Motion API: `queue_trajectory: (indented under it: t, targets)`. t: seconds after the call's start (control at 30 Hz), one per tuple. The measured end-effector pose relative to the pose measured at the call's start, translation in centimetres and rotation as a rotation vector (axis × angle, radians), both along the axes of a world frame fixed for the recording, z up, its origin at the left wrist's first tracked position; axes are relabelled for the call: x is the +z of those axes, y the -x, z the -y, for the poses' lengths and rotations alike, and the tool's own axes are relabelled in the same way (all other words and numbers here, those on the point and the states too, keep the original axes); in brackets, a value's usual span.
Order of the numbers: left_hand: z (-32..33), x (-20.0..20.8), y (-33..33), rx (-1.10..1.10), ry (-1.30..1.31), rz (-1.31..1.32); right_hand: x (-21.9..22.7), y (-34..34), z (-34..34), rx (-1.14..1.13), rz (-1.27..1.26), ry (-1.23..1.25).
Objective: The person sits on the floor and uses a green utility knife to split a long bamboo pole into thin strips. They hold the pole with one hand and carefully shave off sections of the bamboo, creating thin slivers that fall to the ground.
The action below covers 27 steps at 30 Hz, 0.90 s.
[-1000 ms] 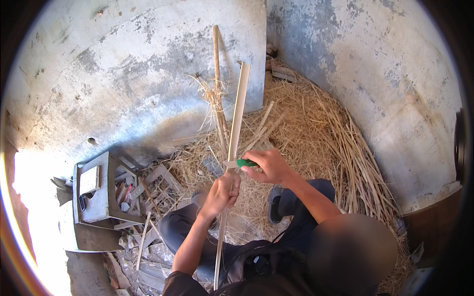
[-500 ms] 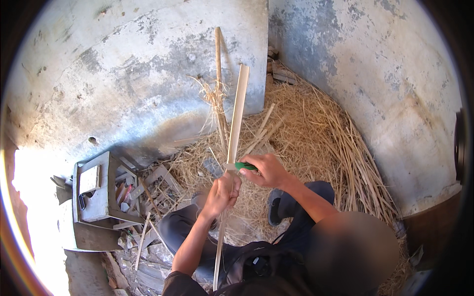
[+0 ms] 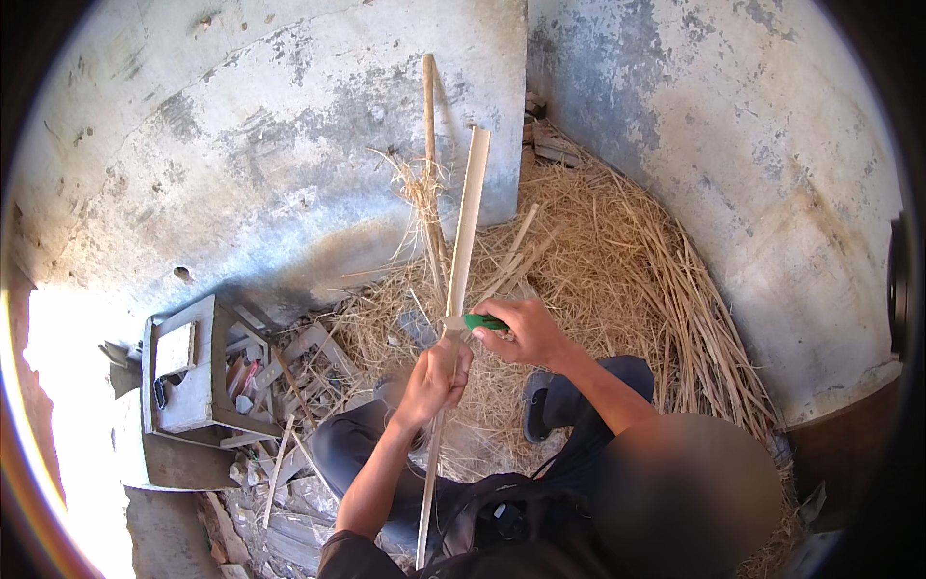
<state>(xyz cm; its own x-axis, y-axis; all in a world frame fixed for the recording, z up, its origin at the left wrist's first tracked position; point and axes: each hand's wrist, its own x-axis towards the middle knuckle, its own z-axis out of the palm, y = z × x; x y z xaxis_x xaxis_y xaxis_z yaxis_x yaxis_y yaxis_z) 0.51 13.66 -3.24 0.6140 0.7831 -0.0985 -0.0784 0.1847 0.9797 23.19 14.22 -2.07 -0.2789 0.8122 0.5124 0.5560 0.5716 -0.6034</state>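
A long, pale split bamboo strip (image 3: 470,212) stands lengthwise before me, its lower end running down past my body. My left hand (image 3: 440,380) is closed round it at about its middle. Just above that fist, my right hand (image 3: 526,331) grips the green handle of a knife (image 3: 486,321). The short blade points left and lies across the strip, close to my left thumb. Exactly how deep the blade's edge sits in the bamboo I cannot tell.
Straw-like shavings (image 3: 588,251) cover the floor, with long thin strips (image 3: 719,357) heaped along the right wall. A wooden pole (image 3: 428,116) leans on the back wall, shavings caught round it. A grey wooden box frame (image 3: 188,367) with scraps stands at left. My knees are bent either side.
The knife and my right hand have shifted very slightly to the right, baring a little more blade. My left hand keeps its hold on the bamboo strip.
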Motion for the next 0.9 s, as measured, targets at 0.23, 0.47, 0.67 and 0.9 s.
queue_trajectory:
  t: [0.23,0.47,0.67,0.9]
  targets:
    - [-0.2,-0.2,0.0,-0.021,-0.061,-0.048,-0.1,0.0,0.0,0.008,0.005,-0.024]
    - [0.2,-0.2,-0.3,0.033,-0.161,-0.083,0.4,-0.6,0.0,-0.107,0.002,-0.035]
    - [1.1,-1.5,-1.1,0.083,-0.125,-0.135,1.0,-1.8,-0.2,-0.138,0.054,-0.138]
    - [1.1,-0.5,-0.6,0.049,-0.079,-0.173,1.4,-1.6,-0.2,-0.135,0.026,-0.133]
